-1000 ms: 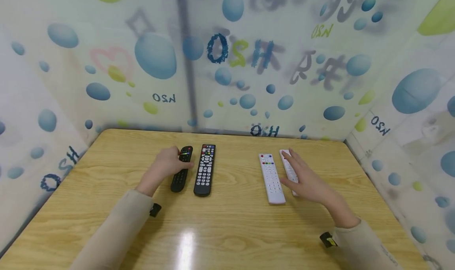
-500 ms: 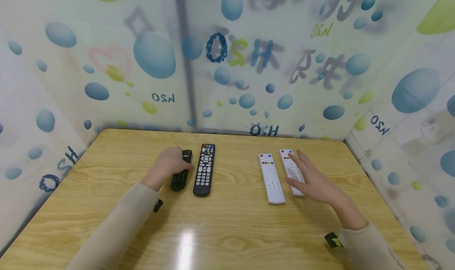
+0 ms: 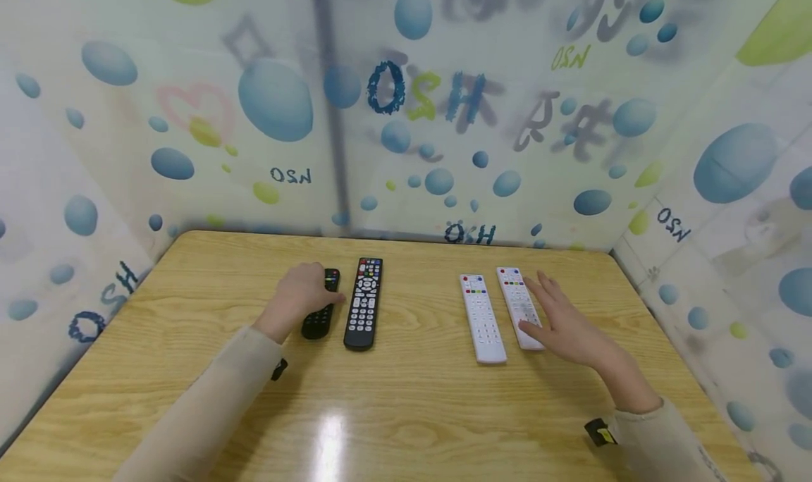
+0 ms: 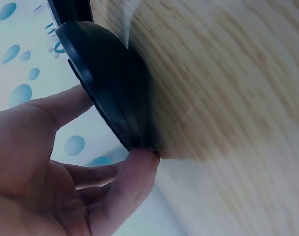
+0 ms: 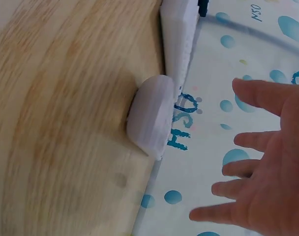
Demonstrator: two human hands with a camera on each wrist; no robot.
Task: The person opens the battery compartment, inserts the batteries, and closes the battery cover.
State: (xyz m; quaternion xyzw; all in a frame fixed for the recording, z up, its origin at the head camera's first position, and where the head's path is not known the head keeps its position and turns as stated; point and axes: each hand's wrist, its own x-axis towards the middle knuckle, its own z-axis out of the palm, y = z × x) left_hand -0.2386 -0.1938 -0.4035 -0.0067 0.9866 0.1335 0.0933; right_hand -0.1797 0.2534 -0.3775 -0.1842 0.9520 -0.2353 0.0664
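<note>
On the left of the table, my left hand (image 3: 297,297) pinches a black remote control (image 3: 317,323), covering its middle. The left wrist view shows a fingertip at one edge of that remote (image 4: 105,78) and the thumb across its button side. Just right of it lies a second black remote control (image 3: 364,306). Two white remote controls lie on the right, an inner one (image 3: 483,320) and an outer one (image 3: 512,295). My right hand (image 3: 569,332) hovers by the outer one with spread fingers; the right wrist view shows a gap between hand (image 5: 272,182) and remote (image 5: 152,115).
The wooden table (image 3: 406,411) ends at a patterned curtain-like backdrop (image 3: 419,151) with blue and green spots. Similar patterned sheets stand at both sides. A small black strap end (image 3: 599,433) hangs below the right sleeve, another (image 3: 279,369) at the left.
The left hand has settled lower over the black remote, whose top has shifted slightly toward me. The right hand has drawn back rightward from the outer white remote, which has straightened and shows more fully.
</note>
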